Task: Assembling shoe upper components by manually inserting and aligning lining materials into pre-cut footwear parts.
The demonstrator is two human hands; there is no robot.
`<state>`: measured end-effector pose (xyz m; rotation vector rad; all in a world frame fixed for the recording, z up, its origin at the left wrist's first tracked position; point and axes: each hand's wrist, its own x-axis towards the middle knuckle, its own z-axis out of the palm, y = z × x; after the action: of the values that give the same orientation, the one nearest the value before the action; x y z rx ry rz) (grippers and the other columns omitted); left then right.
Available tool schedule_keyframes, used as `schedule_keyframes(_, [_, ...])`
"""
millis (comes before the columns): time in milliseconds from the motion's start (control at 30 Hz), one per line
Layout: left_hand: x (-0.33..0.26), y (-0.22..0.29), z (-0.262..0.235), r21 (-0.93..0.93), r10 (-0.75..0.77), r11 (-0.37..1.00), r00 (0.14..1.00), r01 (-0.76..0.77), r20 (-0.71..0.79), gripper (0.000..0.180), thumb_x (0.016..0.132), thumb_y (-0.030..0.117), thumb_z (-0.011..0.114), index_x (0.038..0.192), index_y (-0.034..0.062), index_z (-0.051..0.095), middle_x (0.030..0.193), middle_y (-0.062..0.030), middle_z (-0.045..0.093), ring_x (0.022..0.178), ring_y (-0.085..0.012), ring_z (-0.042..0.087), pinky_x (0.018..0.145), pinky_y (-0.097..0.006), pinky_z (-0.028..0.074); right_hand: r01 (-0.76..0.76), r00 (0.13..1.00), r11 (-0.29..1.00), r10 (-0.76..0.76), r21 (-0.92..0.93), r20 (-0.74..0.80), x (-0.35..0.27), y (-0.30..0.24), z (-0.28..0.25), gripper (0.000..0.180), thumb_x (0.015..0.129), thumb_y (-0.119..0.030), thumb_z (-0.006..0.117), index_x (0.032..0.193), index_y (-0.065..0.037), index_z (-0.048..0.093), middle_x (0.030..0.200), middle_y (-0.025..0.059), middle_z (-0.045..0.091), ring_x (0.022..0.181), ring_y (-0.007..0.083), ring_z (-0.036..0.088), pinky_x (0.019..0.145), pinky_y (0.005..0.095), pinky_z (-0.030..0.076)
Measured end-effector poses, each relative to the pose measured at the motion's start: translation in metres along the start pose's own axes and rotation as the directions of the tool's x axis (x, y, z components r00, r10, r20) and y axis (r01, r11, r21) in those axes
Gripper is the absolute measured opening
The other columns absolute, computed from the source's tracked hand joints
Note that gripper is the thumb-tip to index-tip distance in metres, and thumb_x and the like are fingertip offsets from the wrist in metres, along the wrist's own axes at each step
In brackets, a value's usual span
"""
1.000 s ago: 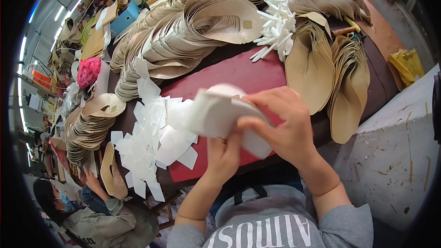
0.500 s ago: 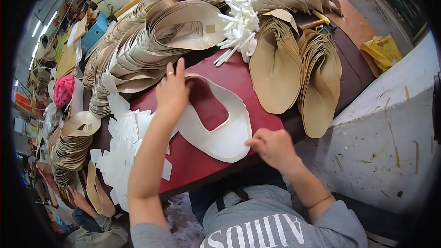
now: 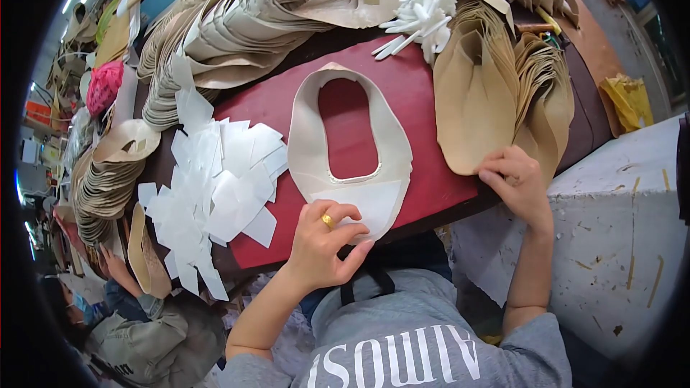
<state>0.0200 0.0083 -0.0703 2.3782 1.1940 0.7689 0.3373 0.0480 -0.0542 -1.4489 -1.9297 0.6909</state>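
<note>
Your left hand pinches the near edge of a cream leather ring, which lies flat on the red table at the centre. Your right hand, at four o'clock, closes its grip on the bottom of a tan leather stack. White paper scraps lie at nine o'clock.

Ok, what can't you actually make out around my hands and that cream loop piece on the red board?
- Head view: the left hand covers the near edge of the cream loop piece.
- The right hand hides part of the tan stack; whether it grips a sheet is unclear.
- The red board runs under the white patches, so its left edge is hidden.
</note>
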Motion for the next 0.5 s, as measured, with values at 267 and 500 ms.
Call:
schedule_keyframes(267, [0.052,0.001,0.000,-0.174,-0.195,0.972,0.953,0.157,-0.231,0.005,0.081,0.005,0.064,0.086,0.0038,0.066,0.090,-0.0048,0.062,0.073,-0.0173,0.051,0.065,-0.028,0.042,-0.374,0.782,0.927,0.303,-0.021,-0.545,0.005,-0.005,0.012,0.019,0.084,-0.011,0.063,0.100,-0.001,0.067,0.081,0.0037,0.062,0.064,0.0163,0.052,0.061,0.0274,0.043])
schedule_keyframes(500, [0.049,-0.009,-0.017,-0.315,-0.313,0.921,0.916,0.229,-0.252,0.009,0.083,0.005,0.063,0.091,0.0013,0.067,0.088,-0.0041,0.064,0.069,-0.0120,0.051,0.062,-0.023,0.040,-0.379,0.812,0.830,0.087,-0.409,-0.577,0.020,0.024,0.019,0.019,0.085,-0.014,0.064,0.101,-0.003,0.066,0.080,0.0036,0.063,0.068,0.0153,0.055,0.064,0.0272,0.045])
